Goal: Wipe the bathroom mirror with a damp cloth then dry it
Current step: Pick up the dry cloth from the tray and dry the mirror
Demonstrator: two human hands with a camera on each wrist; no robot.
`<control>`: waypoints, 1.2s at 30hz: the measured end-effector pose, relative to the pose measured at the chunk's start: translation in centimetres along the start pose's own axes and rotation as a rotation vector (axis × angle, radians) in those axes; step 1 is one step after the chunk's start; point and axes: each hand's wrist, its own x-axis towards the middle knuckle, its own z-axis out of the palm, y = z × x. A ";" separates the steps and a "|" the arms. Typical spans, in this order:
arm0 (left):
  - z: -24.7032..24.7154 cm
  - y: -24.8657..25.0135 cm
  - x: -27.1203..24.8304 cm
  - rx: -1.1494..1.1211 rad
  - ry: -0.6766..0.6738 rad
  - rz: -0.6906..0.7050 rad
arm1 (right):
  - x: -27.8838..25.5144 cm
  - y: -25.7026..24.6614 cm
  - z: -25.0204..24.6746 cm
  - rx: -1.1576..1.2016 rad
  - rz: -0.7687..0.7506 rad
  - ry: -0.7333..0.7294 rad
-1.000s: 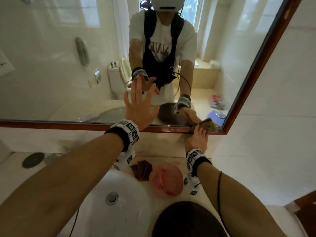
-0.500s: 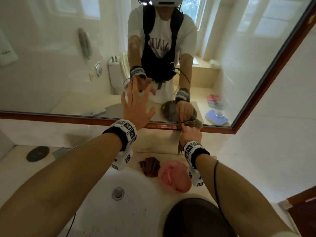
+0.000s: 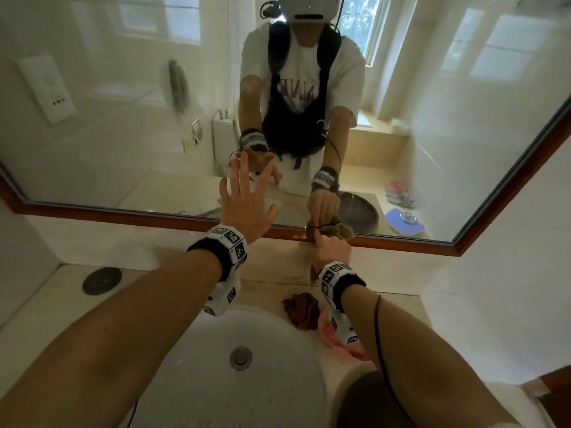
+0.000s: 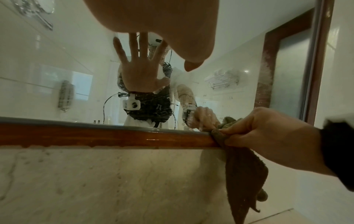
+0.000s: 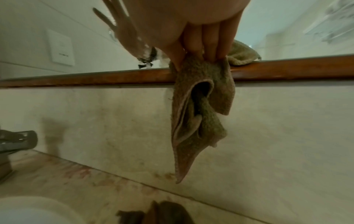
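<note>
The mirror (image 3: pixel 123 134) has a brown wooden frame (image 3: pixel 123 213) and fills the wall above the counter. My left hand (image 3: pixel 247 199) is open with its fingers spread, and the fingertips meet their reflection on the glass; its palm (image 4: pixel 162 22) fills the top of the left wrist view. My right hand (image 3: pixel 324 244) pinches a bunched olive-brown cloth (image 5: pixel 201 106) against the frame's bottom rail, right of the left hand. The cloth (image 4: pixel 243 171) hangs down below the rail over the stone backsplash. The right fingers (image 5: pixel 208 45) curl round its top.
A white sink (image 3: pixel 173 381) lies below my arms. A dark brown cloth (image 3: pixel 302 310) and a pink item (image 3: pixel 355 353) lie on the counter behind it. A dark disc (image 3: pixel 102 280) sits at the left, a dark round basin (image 3: pixel 364 403) at the front right. A tiled wall closes the right side.
My right hand has slid the cloth leftward along the bottom rail, away from the mirror's lower right corner. The left hand has stayed spread at the glass.
</note>
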 end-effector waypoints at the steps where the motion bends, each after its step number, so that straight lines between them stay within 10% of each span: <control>1: -0.1 -0.6 0.0 -0.004 -0.004 0.003 | 0.0 -1.1 -0.1 -0.002 -0.008 0.004; 12: -1.7 -7.6 -1.1 -0.003 -0.001 -0.043 | -0.4 -11.9 -0.4 0.003 -0.217 0.061; 20: -2.3 -7.2 -1.2 0.008 -0.008 -0.034 | -0.1 -7.7 -1.1 0.034 -0.225 0.085; 36: -3.1 0.5 -0.1 -0.005 0.027 0.057 | 0.9 7.2 -8.1 0.586 0.393 0.381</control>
